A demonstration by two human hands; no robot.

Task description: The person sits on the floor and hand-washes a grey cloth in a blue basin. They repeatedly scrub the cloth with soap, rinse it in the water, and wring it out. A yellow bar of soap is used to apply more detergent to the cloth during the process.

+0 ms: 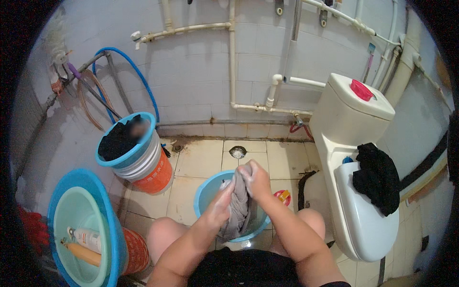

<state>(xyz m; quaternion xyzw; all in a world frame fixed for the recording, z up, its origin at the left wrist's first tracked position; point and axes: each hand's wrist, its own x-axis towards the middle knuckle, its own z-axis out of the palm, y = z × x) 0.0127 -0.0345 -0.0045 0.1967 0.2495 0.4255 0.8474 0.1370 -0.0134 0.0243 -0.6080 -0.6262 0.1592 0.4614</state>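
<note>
A wet grey cloth [240, 210] hangs bunched over a light blue basin [204, 188] on the floor between my knees. My right hand [256, 179] is closed round its upper end, the knuckles white with suds. On the cloth's left side, my left hand [221, 204] presses and grips it, also coated in lather. The cloth's lower end drops inside the near side of the basin; whether it is a garment I cannot tell. Beside the basin's right rim lies a small red and yellow object [283, 196], partly hidden by my right forearm.
Right of me stands a white toilet [366, 225] with black clothing [377, 177] on its lid. At left, a blue basin of dark clothes [106, 160] tops a bucket [153, 172]. Nearer, a pale green basin [67, 205] holds bottles. A floor drain [237, 152] lies ahead.
</note>
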